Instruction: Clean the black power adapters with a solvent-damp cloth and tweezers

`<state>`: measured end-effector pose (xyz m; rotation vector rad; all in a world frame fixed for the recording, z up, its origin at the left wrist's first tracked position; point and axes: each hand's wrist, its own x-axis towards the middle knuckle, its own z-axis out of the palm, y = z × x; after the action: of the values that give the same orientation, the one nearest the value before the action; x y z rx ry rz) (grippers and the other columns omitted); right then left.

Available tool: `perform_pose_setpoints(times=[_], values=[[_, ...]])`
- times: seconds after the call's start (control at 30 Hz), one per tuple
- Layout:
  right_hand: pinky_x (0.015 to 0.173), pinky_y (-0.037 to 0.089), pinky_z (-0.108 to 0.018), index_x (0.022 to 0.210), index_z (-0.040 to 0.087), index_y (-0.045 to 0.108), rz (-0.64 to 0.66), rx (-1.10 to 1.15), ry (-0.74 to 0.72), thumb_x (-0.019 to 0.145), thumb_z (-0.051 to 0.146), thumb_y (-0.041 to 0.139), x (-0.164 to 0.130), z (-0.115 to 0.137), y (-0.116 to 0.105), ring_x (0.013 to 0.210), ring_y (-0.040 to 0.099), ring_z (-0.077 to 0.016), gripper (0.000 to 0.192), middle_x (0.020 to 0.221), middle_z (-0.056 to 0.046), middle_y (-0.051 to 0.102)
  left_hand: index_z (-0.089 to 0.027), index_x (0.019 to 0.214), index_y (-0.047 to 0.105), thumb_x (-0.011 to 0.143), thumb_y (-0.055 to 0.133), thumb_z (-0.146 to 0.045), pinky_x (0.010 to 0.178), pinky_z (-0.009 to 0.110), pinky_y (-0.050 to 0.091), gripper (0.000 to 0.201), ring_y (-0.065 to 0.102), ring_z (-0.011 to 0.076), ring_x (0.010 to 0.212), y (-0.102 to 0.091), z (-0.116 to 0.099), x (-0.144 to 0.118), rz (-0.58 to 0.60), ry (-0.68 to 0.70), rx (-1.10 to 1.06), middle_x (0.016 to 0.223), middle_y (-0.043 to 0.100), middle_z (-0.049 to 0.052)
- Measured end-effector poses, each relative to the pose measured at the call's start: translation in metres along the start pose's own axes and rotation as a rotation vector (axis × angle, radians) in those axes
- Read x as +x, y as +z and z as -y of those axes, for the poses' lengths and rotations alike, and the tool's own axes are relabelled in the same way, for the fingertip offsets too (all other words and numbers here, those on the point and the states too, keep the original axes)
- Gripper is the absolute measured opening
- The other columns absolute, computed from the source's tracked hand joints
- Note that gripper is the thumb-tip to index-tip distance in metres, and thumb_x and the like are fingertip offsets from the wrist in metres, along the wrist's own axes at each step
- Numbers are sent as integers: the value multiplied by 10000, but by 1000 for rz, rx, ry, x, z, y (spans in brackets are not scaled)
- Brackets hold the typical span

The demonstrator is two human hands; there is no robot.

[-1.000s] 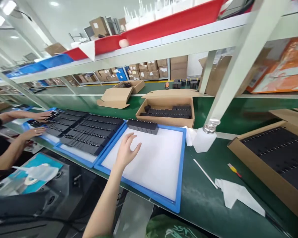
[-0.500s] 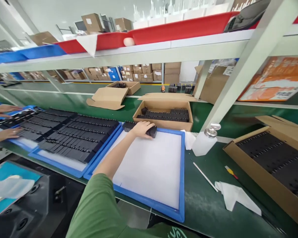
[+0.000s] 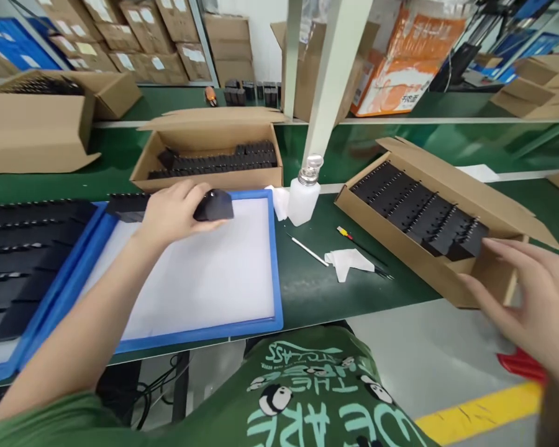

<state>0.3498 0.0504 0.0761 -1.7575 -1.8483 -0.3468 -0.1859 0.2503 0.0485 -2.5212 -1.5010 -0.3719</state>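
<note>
While both hands are in view on the head cam, findings as follows.

Surface: green bench mat [image 3: 307,285], long run, w/ a white upright post [image 3: 330,81] rising behind the work area.
Room: factory floor; stacked cartons [image 3: 135,37] at rear, grey floor w/ yellow line [image 3: 475,413] at lower right.
Tray: blue-rimmed tray [image 3: 274,261] w/ white pad, directly in front of person; second tray of black parts [image 3: 23,261] touching its left side.
Boxes: open carton of black parts [image 3: 209,158] just behind tray; angled carton of black parts [image 3: 428,217] on right, at bench edge.
Small items: white dispenser bottle [image 3: 302,192] beside tray's far right corner; white stick [image 3: 307,251], red-yellow tool [image 3: 345,233] and white wipe [image 3: 349,261] between tray and right carton.
Left hand [image 3: 172,211]: arm stretched fwd across white pad, palm down, fingers curled over row of black blocks [image 3: 214,205] at tray's far edge; gripping the right end of the row.
Right hand [image 3: 535,304]: blurred, fingers spread open, holds nothing; fingertips near the angled carton's near corner, contact cannot be told.
</note>
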Motion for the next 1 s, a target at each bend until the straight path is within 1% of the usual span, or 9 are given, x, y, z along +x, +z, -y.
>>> perform_pose_setpoints(times=[0.1,0.2,0.33,0.43,0.57,0.7,0.8,0.9,1.0], values=[[982,533,-519,1395,252,548,202,87,-202,942,425,613,5,34,35,1160,638,-323,489,1221,-171,670,-207,1169,608,795,516,-821,626,346,465,725,639,276,810,-18,-95,-17,-73,121,10,918,635,103],[883,584,-454,1286,256,601,392,163,-232,993,412,492,9,59,84,1084,667,-284,350,1191,-104,689,-241,1132,626,757,702,-698,549,337,416,596,601,237,705,-11,-193,-37,-79,380,-34,836,618,68],[880,551,-508,1242,168,630,459,131,-151,977,405,492,2,63,134,1070,632,-342,382,1180,-157,680,-184,1135,642,790,739,-580,580,354,446,534,607,246,721,23,-266,-53,33,293,-144,805,616,70],[921,502,-549,1267,125,617,445,104,-67,958,408,520,-9,58,150,1084,584,-372,430,1183,-187,670,-136,1238,593,834,713,-548,743,406,513,589,638,296,889,32,-273,-60,82,204,-181,985,658,141],[945,459,-575,1279,85,603,341,54,55,923,470,585,-22,57,160,1140,495,-400,525,1269,-236,584,-150,1475,359,800,703,-652,1076,528,426,909,520,375,1268,16,-244,-72,57,64,-443,1367,544,211],[887,494,-543,909,179,693,182,101,88,851,403,707,-21,64,165,1051,531,-359,232,1099,-170,601,-236,1536,248,764,714,-672,1123,485,425,1002,461,337,1374,10,-218,-85,163,-120,-673,1479,464,175],[871,517,-527,751,229,584,139,368,149,841,282,711,-13,71,151,1028,611,-323,164,1031,-105,659,-259,1531,264,789,729,-618,1147,475,409,947,464,312,1380,16,-218,-90,275,-62,-726,1479,482,146],[774,561,-466,785,254,524,61,695,306,866,215,666,-14,77,123,978,698,-294,167,1031,-63,718,-240,1513,301,822,745,-539,1131,440,432,875,500,286,1350,21,-227,-85,285,-40,-727,1446,534,127],[533,509,-348,821,258,553,-106,606,337,829,143,698,-29,81,99,690,701,-221,185,877,-25,743,-202,1462,380,816,776,-476,1107,427,454,805,552,279,1291,27,-237,-76,250,-7,-700,1390,591,123]])
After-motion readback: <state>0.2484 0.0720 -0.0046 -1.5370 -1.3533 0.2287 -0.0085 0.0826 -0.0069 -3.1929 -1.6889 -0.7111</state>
